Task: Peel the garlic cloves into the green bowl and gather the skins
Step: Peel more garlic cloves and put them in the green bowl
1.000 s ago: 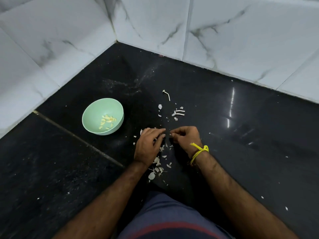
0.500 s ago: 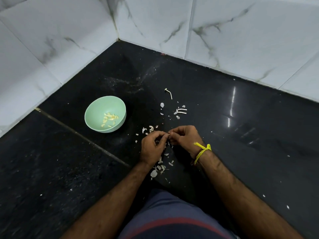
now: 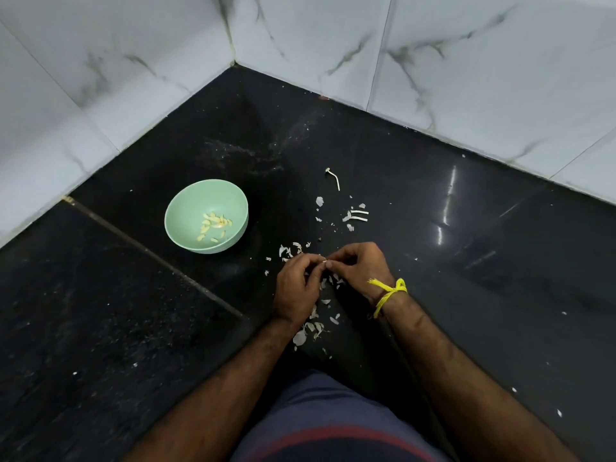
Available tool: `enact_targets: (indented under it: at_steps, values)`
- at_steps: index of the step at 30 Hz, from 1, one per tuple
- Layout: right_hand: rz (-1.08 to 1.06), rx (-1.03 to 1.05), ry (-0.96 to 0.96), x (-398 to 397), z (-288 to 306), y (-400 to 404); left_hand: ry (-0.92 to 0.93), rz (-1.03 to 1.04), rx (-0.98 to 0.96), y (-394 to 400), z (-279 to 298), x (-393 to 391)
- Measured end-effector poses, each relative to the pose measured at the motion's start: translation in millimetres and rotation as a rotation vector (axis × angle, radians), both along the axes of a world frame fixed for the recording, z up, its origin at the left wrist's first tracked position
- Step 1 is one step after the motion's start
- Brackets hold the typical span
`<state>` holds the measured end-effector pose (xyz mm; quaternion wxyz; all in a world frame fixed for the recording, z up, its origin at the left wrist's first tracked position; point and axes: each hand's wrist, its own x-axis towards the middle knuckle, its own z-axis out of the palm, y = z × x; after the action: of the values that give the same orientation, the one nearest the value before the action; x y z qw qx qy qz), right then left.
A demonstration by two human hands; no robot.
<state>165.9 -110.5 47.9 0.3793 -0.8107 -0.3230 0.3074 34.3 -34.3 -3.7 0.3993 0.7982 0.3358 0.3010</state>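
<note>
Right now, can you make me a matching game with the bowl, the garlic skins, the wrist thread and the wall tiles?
Things:
1. green bowl
2. garlic skins
3. wrist thread
4. wall tiles

Descriptions:
A. yellow, tied on the right arm
B. white marble with grey veins
C. holds peeled garlic cloves
D. scattered on the black floor

Pairs: 1-C, 2-D, 3-A, 4-B
</note>
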Motion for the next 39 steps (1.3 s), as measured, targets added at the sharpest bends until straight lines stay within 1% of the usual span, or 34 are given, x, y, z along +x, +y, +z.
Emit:
enact_targets:
  at_steps: [3,7,10,14,17,20,32,35,39]
  values:
    - [-0.017,0.009,-0.012,-0.3,-0.3,-2.2,-0.001,0.006,-0.019,-0.6,0.5,-0.5]
    - [-0.052,0.036,0.020,-1.3,-4.3,-9.9,-0.002,0.004,-0.013,-2.6,0.4,-1.6]
    - [-0.079,-0.003,-0.061,1.1,-4.3,-9.8,0.013,-0.002,-0.004,-2.9,3.0,-1.3]
    - [0.039,-0.151,-0.220,8.0,2.2,-1.3,0.033,-0.002,0.022,-3.5,5.6,0.8]
    - [0.153,-0.260,-0.301,4.2,6.9,8.7,0.055,0.014,0.047,-2.2,6.6,1.9]
    - [0.192,-0.314,-0.348,1.2,9.3,15.8,0.073,0.036,0.097,-0.8,7.5,1.8]
    - [0.177,-0.368,-0.291,6.3,9.9,20.9,0.088,0.007,0.119,-0.6,4.2,2.7]
    - [0.141,-0.365,-0.318,1.7,12.5,22.4,0.086,-0.001,0.124,0.9,5.5,2.8]
    - [0.125,-0.416,-0.381,-4.6,8.5,24.3,0.075,-0.006,0.113,1.1,0.3,1.4]
